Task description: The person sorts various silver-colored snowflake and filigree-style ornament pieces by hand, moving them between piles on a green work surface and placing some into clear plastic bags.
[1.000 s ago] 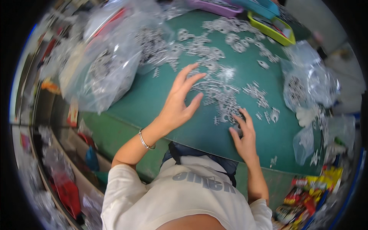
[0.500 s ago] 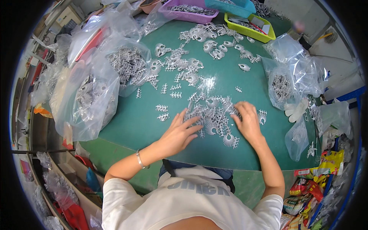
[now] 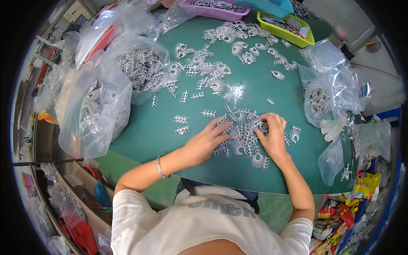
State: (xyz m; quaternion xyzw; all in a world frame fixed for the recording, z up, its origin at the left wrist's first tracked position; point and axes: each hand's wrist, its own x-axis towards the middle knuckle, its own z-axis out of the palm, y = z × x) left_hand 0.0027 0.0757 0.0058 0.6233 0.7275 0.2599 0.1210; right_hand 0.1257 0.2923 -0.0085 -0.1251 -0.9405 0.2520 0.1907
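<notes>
Before me a loose pile of small silver-grey metal pieces [image 3: 242, 131] lies on the green tabletop, some branched like twigs, others fan-shaped with a round notch. My left hand [image 3: 206, 142] rests at the pile's left edge, fingers spread over the nearest pieces. At the right edge my right hand [image 3: 274, 136] curves round the pile, its thumb apart from the bent fingers and touching pieces. What lies under the fingertips is partly hidden. A fan-shaped piece [image 3: 295, 135] sits just right of that hand. Two branched pieces [image 3: 182, 130] lie left of the pile.
More metal pieces [image 3: 206, 68] spread across the far table [image 3: 153, 140]. Clear bags of pieces stand at the left [image 3: 95, 114] and right [image 3: 318, 100]. Purple [image 3: 229, 16], blue and lime-green [image 3: 293, 38] baskets line the back. A white glove [image 3: 333, 127] lies at the right.
The view has shifted slightly. My left hand has moved right along the pile, and my right fingers reach further over its edge. One branched piece now lies closer to the pile.
</notes>
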